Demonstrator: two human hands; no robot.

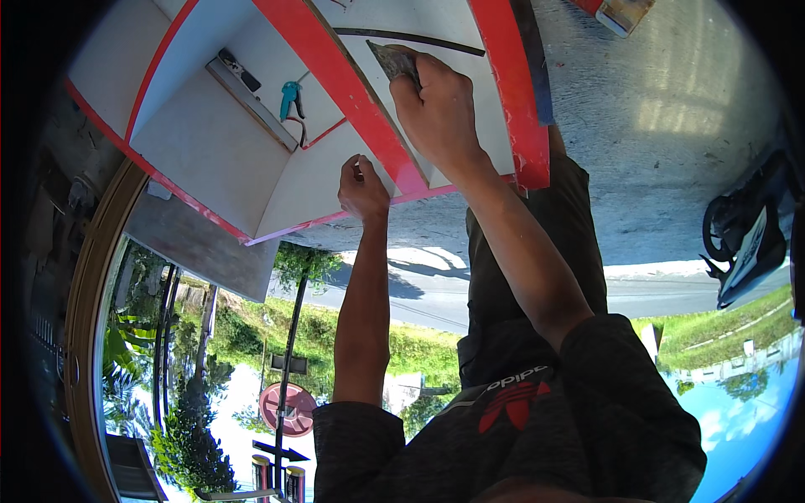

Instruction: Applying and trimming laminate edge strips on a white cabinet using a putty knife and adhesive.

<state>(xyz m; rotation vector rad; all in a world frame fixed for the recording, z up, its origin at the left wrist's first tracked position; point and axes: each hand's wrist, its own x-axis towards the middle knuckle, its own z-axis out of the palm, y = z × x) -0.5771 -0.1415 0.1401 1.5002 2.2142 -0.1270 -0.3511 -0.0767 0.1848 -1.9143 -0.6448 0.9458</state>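
Edging [527,117] looked mostly on, scuffed and unfinished at 2 o'clock; right hand [440,105] gripped tool [392,62] at 12, left hand [366,199] curled loosely, contents unclear.

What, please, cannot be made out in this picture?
From the head view:
Flat tool: rear part, covered by the right hand.
Left hand: anything small within, hidden by its curl.
Red-edged cabinet: far side, cut off by the top edge.
Red-and-brown object: cut off there too.

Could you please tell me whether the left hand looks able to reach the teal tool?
Probably yes: the left hand appears empty, and the way from it to the teal tool looks open.
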